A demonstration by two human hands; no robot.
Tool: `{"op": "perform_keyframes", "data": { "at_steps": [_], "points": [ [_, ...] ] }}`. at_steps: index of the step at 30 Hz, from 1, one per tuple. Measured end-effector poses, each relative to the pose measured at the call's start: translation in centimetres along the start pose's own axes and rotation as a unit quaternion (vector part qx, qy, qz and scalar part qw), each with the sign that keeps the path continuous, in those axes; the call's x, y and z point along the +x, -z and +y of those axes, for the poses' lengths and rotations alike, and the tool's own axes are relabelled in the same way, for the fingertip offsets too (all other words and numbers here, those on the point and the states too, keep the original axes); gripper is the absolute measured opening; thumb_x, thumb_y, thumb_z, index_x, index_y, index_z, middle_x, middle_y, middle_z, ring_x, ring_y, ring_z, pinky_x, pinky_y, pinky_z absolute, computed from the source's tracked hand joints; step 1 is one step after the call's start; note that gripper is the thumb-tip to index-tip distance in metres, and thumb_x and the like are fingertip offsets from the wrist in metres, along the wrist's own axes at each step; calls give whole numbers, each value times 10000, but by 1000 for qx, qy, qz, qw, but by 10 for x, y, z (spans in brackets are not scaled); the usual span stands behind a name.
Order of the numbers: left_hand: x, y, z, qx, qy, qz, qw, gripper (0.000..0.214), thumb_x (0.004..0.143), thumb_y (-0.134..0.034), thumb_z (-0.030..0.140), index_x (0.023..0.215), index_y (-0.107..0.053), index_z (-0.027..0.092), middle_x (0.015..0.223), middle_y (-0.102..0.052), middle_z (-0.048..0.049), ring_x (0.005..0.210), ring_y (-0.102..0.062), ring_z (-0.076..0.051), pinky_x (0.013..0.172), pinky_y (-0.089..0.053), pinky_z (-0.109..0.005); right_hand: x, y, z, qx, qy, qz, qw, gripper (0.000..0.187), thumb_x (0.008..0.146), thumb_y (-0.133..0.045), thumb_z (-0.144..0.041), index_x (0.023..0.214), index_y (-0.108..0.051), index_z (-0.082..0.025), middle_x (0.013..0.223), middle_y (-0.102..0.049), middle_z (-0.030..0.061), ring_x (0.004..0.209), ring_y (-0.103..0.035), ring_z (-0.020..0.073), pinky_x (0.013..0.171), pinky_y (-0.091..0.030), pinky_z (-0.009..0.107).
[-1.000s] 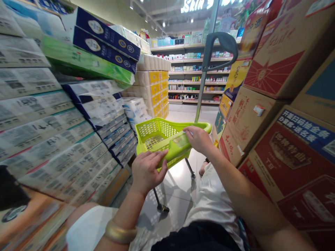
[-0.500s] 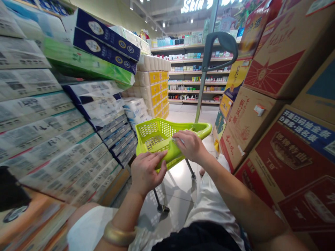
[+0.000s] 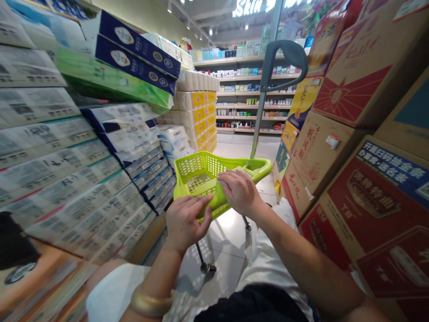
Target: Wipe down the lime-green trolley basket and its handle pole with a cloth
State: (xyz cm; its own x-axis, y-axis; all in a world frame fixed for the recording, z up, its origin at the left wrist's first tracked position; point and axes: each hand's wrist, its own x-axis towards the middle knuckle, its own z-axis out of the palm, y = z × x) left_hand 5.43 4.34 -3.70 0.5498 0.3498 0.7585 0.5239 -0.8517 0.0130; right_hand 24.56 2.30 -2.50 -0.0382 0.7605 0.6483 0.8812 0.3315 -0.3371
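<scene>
Lime-green basket (image 3: 196, 179) has the right hand (image 3: 239, 192) shifted leftward, fingers (image 3: 226, 178) curled on its rim (image 3: 259, 165).

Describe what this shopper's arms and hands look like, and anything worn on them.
The left hand and right hand are bare, with no gloves or rings showing. A white short sleeve covers the left upper arm. The left forearm is bare except for a wide, glossy gold-coloured bangle. The right forearm shows no jewellery.
</scene>
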Motion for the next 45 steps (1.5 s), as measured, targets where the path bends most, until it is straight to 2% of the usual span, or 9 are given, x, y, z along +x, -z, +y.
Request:
{"op": "perform_keyframes", "data": {
  "at_steps": [9,14,17,20,24,28,32,38,45],
  "points": [
    [-2,3,-1,-2,11,6,1000,256,872,-513,284,1017,-714,220,893,-768,-27,744,-679,-192,670,-483,-337,3,18,38,-54,-92,19,994,285,924,-427,-184,976,-708,-183,1038,-729,82,975,-647,236,934,-465,397],
    [-1,4,0,-4,15,1,1000,250,876,-509,282,1007,-712,219,878,-767,-20,737,-677,-191,664,-476,-339,-3,5,7,-27,-38,30,998,247,913,-473,-181,1006,-700,-211,1094,-721,56,1113,-609,237,1065,-379,422],
    [-2,6,-2,-7,12,-12,1000,256,882,-504,286,1020,-710,222,877,-766,-21,745,-674,-190,668,-473,-332,-3,1,-7,-7,5,7,1000,249,912,-478,-178,1023,-697,-217,1103,-719,50,1095,-616,217,1052,-393,391],
    [-5,9,-6,-7,8,-11,1000,265,886,-500,293,1035,-709,228,885,-764,-23,744,-670,-187,677,-476,-331,-1,6,3,-10,0,4,1000,251,912,-470,-189,1015,-699,-211,1071,-724,53,1048,-630,216,991,-432,368],
    [-8,10,-9,-7,8,-3,1000,272,887,-493,298,1022,-717,225,849,-758,-31,723,-667,-188,660,-480,-331,-1,16,38,-42,-65,28,997,278,919,-435,-197,991,-703,-200,1038,-727,66,983,-639,219,924,-457,362],
    [-8,12,-11,-12,17,-10,1000,282,886,-479,302,1009,-723,233,844,-757,-36,726,-673,-187,667,-494,-329,-5,20,59,-66,-94,54,992,290,926,-419,-225,959,-706,-212,1008,-729,57,950,-632,218,939,-437,376],
    [-7,14,-14,-17,8,-19,1000,291,883,-476,299,1022,-721,224,857,-759,-43,727,-677,-187,681,-511,-331,-9,19,65,-70,-87,78,991,309,918,-401,-231,890,-707,-206,910,-729,61,899,-628,221,962,-420,384],
    [-11,18,-26,-29,21,-40,999,314,881,-462,308,1039,-722,235,871,-761,-40,750,-680,-187,718,-524,-334,-14,22,72,-68,-70,79,992,296,892,-408,-224,806,-691,-199,843,-712,65,852,-614,227,900,-439,369],
    [-6,34,-48,-55,50,-86,994,319,892,-479,380,1002,-726,210,924,-759,-63,842,-686,-209,762,-531,-355,-21,17,58,-78,-53,88,992,256,893,-426,-200,803,-665,-196,819,-695,63,824,-602,215,871,-427,345]
  ]
}}
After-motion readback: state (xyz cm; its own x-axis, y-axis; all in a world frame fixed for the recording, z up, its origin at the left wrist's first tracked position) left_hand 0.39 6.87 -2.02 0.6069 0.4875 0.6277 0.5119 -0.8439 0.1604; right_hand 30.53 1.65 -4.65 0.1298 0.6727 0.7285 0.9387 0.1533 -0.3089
